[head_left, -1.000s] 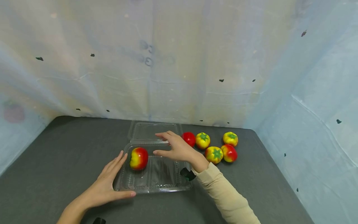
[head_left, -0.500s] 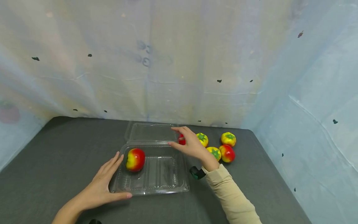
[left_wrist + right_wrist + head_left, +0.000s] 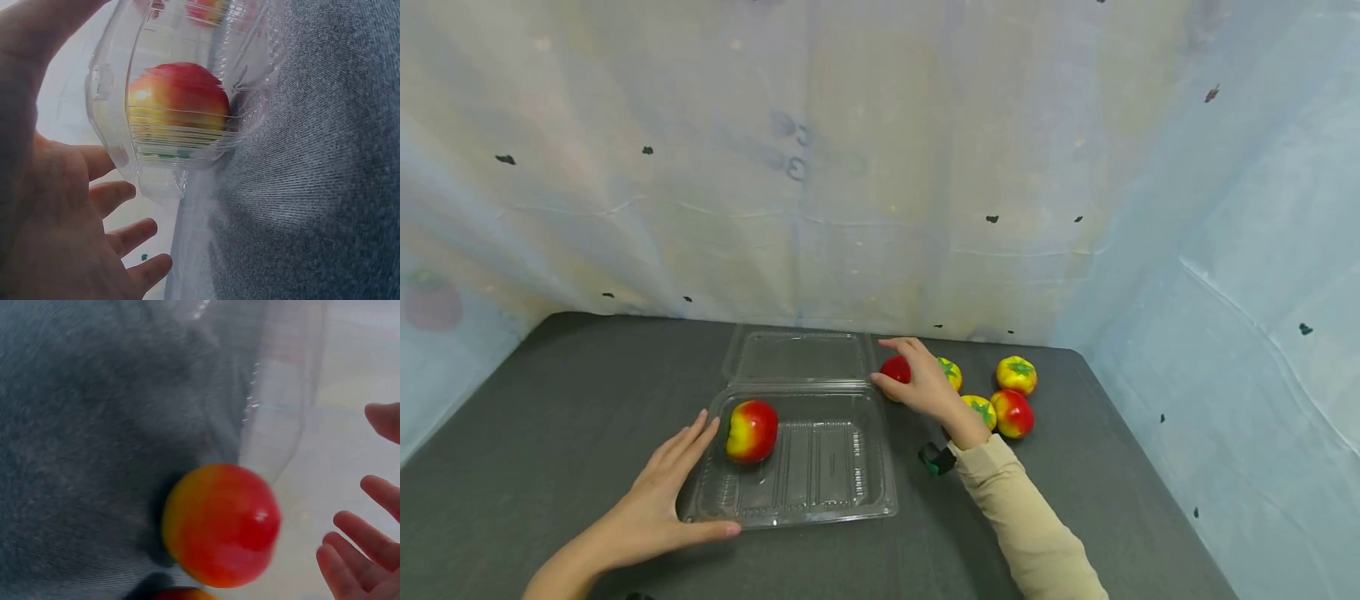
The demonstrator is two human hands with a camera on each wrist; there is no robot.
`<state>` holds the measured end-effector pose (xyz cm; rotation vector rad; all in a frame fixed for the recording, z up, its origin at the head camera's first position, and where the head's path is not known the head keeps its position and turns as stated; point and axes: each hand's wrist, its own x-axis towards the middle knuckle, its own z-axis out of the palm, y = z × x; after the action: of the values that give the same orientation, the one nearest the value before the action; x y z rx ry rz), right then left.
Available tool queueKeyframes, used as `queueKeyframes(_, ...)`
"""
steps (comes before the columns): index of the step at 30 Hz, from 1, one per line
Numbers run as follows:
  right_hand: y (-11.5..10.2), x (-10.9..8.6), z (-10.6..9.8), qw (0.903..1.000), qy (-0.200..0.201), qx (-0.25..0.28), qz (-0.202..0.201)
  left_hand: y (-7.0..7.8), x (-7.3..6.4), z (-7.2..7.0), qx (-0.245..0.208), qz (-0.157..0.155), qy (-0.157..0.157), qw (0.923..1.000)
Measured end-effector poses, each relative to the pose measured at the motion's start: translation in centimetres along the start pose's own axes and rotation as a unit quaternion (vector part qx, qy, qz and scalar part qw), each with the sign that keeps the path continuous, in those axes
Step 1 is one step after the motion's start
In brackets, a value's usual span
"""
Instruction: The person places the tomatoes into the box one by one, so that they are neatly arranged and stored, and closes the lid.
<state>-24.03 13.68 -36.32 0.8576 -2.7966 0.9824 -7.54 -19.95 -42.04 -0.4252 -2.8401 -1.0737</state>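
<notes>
A clear plastic clamshell box [image 3: 850, 492] lies on the grey table with its lid [image 3: 801, 357] folded back flat. One red-and-yellow tomato [image 3: 751, 431] sits in the box's left end, also seen through the wall as the tomato [image 3: 178, 106]. My left hand [image 3: 662, 492] lies flat against the box's front left corner, fingers straight and thumb along the front rim. My right hand [image 3: 889, 363] arches over a red tomato [image 3: 895, 369] just right of the lid. In the right wrist view its spread fingers [image 3: 350, 528] stand apart from that tomato [image 3: 222, 525].
Several more tomatoes lie right of the box: a yellow one [image 3: 951, 372] behind my right hand, another yellow [image 3: 1017, 374], a yellow one [image 3: 979, 410] and a red one [image 3: 1012, 413]. Pale sheeting walls the table's back and right side.
My right hand left the space above the box and moved right to the red tomato beside the lid. My left hand stayed at the box's corner.
</notes>
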Motion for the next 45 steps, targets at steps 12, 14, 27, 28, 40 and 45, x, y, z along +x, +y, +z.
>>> queueKeyframes(12,2.3,1.0,1.5,0.9977,-0.024,-0.047,0.042,0.2,0.0,0.1,0.002,-0.001,-0.001,1.0)
queueKeyframes(14,2.6,1.1,1.7,0.9971,-0.028,-0.057,0.043,0.2,0.0,0.0,0.002,-0.003,0.0,1.0)
queueKeyframes(27,3.3,1.3,2.0,0.9946,-0.047,-0.08,0.046,0.1,0.1,0.1,-0.001,-0.006,0.002,1.0)
queueKeyframes(28,3.3,1.3,2.0,0.9945,-0.046,-0.082,0.045,0.1,0.1,0.1,-0.001,-0.006,0.001,1.0)
queueKeyframes(40,3.4,0.7,1.8,0.9937,-0.046,-0.094,0.042,0.1,0.3,0.2,-0.001,-0.001,-0.001,1.0)
queueKeyframes(45,3.4,0.3,1.6,0.9923,-0.053,-0.104,0.043,0.1,0.4,0.2,-0.001,-0.002,-0.003,1.0)
